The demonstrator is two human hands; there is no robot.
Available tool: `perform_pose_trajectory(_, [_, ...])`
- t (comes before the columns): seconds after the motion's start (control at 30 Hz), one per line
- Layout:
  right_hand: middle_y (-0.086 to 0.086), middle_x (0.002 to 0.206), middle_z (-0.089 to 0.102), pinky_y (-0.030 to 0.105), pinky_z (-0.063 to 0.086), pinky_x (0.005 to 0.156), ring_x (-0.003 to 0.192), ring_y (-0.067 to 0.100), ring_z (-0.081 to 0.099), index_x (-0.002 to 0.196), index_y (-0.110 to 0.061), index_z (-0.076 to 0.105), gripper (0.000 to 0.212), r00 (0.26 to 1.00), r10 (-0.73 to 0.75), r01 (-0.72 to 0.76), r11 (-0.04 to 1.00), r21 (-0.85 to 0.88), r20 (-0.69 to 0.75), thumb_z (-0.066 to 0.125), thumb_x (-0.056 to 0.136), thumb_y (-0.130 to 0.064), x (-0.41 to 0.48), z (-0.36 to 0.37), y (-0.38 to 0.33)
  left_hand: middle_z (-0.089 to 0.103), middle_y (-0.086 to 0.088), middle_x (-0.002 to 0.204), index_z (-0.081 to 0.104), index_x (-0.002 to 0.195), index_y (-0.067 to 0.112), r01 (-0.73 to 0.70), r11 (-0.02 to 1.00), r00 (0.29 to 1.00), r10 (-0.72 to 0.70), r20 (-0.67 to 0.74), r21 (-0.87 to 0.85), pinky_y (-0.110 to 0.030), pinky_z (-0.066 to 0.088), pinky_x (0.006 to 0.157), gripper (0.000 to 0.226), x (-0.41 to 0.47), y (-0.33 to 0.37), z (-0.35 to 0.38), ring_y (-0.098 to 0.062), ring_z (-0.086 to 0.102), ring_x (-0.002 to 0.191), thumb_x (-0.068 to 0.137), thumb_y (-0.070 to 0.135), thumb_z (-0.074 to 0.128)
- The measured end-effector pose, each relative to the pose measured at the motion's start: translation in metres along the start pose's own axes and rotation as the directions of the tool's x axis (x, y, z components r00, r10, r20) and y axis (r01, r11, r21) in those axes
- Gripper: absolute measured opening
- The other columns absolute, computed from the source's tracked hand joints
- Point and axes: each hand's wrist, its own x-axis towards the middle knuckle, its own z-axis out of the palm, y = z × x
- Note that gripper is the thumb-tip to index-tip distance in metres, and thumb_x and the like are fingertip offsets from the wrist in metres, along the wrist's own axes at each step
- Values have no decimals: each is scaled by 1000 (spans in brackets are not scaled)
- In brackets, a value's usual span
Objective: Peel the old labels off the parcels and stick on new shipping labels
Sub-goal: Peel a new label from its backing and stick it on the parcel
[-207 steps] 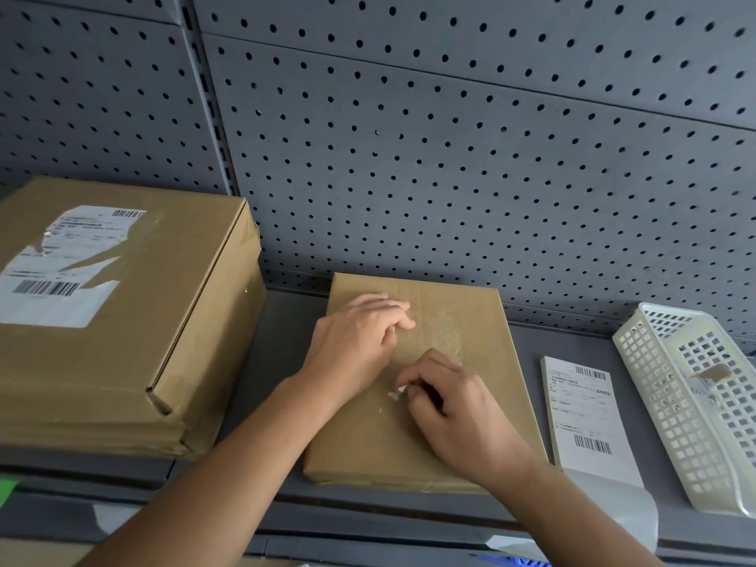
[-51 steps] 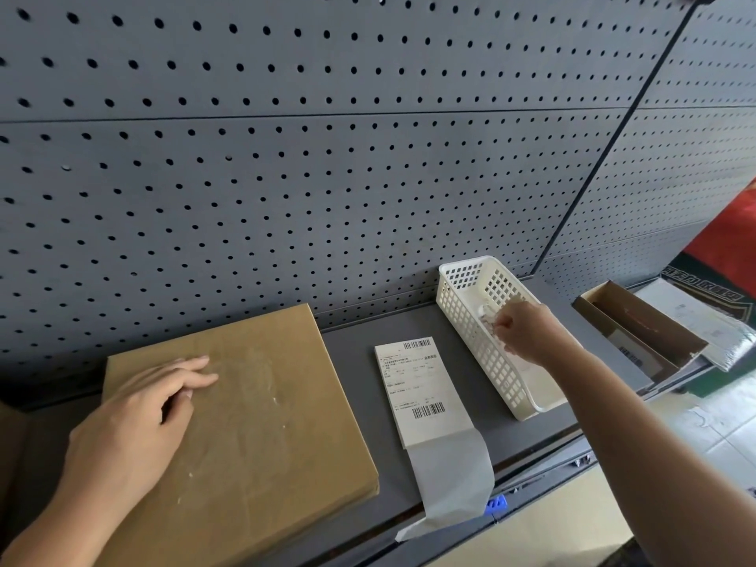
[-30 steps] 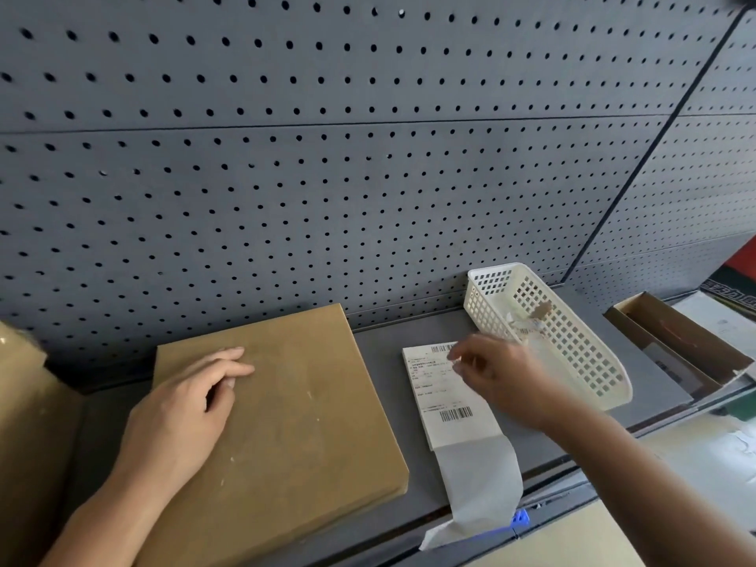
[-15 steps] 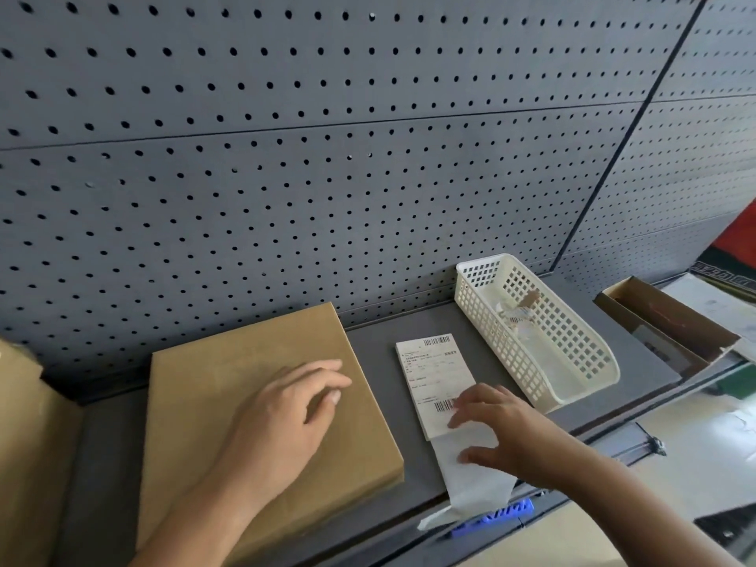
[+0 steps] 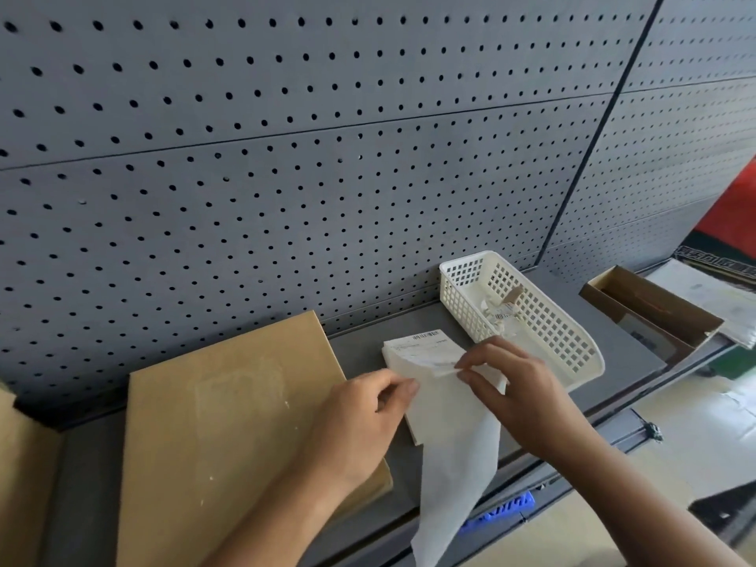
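A grey pegboard wall (image 5: 286,178) fills the far side, and below it runs the grey shelf (image 5: 605,333) I work on. The brown parcel (image 5: 212,423) lies flat at the left of the shelf, its top face bare apart from a pale rectangular smear of residue. Another brown carton (image 5: 20,464) shows at the far left edge. To the right stands a white lattice basket (image 5: 572,354), and beyond it an open cardboard box (image 5: 654,313). Between parcel and basket a white backing sheet (image 5: 454,464) hangs over the shelf's near edge. My left hand (image 5: 360,419) pinches that sheet's left edge, fingers curled. My right hand (image 5: 519,394) pinches the lifted near edge of the new shipping label (image 5: 421,349), which lies just left of the basket. Torn label scraps (image 5: 501,313) lie inside the basket.
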Motion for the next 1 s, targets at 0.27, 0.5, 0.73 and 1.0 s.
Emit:
perform_pose_trajectory(0.27, [-12, 100, 62, 19, 47, 86, 100, 5, 59, 95, -20, 70, 13, 955, -215, 222, 975, 12, -204, 63, 94, -31, 0, -13, -30, 77, -4, 101, 76, 102, 12, 219, 810, 971, -129, 200, -544, -48, 51, 100, 59, 21, 27, -2, -23, 71, 101, 93, 64, 49])
perform_pose_trajectory(0.5, [-21, 107, 58, 21, 45, 92, 108, 7, 56, 100, -30, 71, 12, 977, -214, 214, 977, 12, -19, 66, 90, -34, -6, -23, -23, 75, -7, 107, 75, 107, 12, 224, 765, 973, -141, 182, -604, -52, 50, 100, 39, 19, 24, 7, -31, 69, 105, 92, 48, 68])
perform_pose_trajectory(0.73, [-17, 102, 64, 29, 53, 85, 102, 8, 63, 100, -23, 74, 28, 982, -190, 189, 978, 92, 2, 55, 96, -43, -4, -31, -18, 77, -7, 97, 74, 103, 6, 253, 712, 967, -195, 162, -655, -36, 60, 85, 21, 15, 26, 19, -25, 74, 92, 96, 24, 66])
perform_pose_trajectory(1.0, [-21, 109, 60, 24, 52, 88, 105, 2, 60, 108, -33, 69, 20, 980, -175, 172, 984, 36, 90, 64, 92, -43, -1, -27, -19, 77, -8, 97, 74, 104, 10, 245, 665, 969, -189, 159, -705, -40, 58, 89, 14, 10, 26, 26, -26, 74, 94, 94, 17, 67])
